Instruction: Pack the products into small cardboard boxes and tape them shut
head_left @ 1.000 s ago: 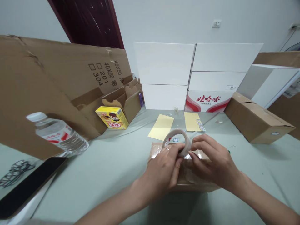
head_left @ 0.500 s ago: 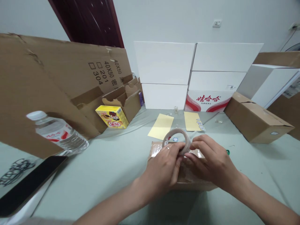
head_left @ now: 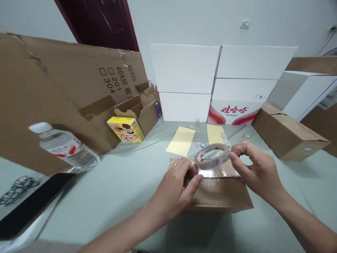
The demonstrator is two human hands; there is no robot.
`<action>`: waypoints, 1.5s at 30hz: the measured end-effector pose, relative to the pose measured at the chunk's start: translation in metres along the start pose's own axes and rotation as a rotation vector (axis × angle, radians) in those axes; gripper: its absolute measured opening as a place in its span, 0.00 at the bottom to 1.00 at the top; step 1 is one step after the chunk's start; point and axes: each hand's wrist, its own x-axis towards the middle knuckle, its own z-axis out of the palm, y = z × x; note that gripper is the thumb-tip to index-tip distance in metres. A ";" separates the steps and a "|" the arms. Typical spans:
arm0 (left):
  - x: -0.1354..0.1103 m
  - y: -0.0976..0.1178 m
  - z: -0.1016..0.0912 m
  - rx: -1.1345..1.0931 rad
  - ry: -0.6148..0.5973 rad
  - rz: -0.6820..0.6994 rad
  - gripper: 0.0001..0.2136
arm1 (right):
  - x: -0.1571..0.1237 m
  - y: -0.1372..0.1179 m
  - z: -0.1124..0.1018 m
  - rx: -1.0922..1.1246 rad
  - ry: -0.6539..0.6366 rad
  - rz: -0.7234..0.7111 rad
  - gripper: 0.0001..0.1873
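- Head view, right hand (head_left: 256,168): thumb and fingers are spread apart, pinching the right side of a clear tape roll (head_left: 212,156) between them.
- The tape roll is held tilted in the air, just above the far edge of a brown cardboard parcel (head_left: 218,193), near the middle of the tabletop's far half.
- Left hand (head_left: 175,191): fingers are pressed together and curled down on the parcel's near-left top, with the thumb against a strip of shiny tape (head_left: 214,172). Whether they pinch the tape's end is hidden.
- The parcel sits on the pale green tabletop (head_left: 113,186), between both hands.
- Beyond the roll, two yellow paper sheets (head_left: 180,141) (head_left: 217,135) lie side by side, and small stickers (head_left: 225,138) lie along the right one.
- White boxes (head_left: 184,68) are stacked along the far edge.
- A closed cardboard box (head_left: 288,135) lies near the right edge.
- On the left, a flattened cardboard sheet (head_left: 65,84) leans behind a water bottle (head_left: 64,149) and a yellow snack box (head_left: 125,130).
- A black phone (head_left: 31,207) lies at the near-left corner.
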 end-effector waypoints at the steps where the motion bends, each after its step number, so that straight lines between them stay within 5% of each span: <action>1: 0.002 0.001 -0.002 -0.053 -0.034 -0.012 0.16 | 0.000 -0.002 0.001 -0.010 0.021 -0.028 0.09; 5: 0.011 0.004 -0.004 -0.460 -0.102 -0.184 0.30 | 0.001 -0.009 0.008 -0.033 0.057 -0.240 0.09; 9: 0.021 0.006 -0.001 -0.801 -0.054 -0.392 0.26 | 0.000 -0.011 0.013 -0.059 0.062 -0.417 0.09; 16: 0.017 0.010 -0.009 -1.079 0.042 -0.453 0.18 | -0.005 -0.002 0.000 0.082 -0.009 -0.352 0.09; 21: 0.010 0.008 -0.016 -1.010 -0.042 -0.427 0.20 | -0.012 0.010 0.002 0.256 -0.053 -0.274 0.11; 28: 0.021 0.010 -0.014 -0.993 0.059 -0.362 0.23 | -0.019 0.023 0.018 0.366 -0.275 -0.221 0.11; 35: 0.032 -0.008 -0.008 -0.826 0.129 -0.293 0.23 | -0.028 0.017 0.015 0.235 -0.262 -0.393 0.09; 40: 0.023 -0.022 -0.010 -0.459 0.152 -0.177 0.20 | -0.027 0.015 0.014 0.074 -0.314 -0.506 0.09; 45: 0.018 -0.021 -0.007 -0.276 0.159 -0.123 0.19 | -0.027 0.014 0.017 0.006 -0.404 -0.489 0.10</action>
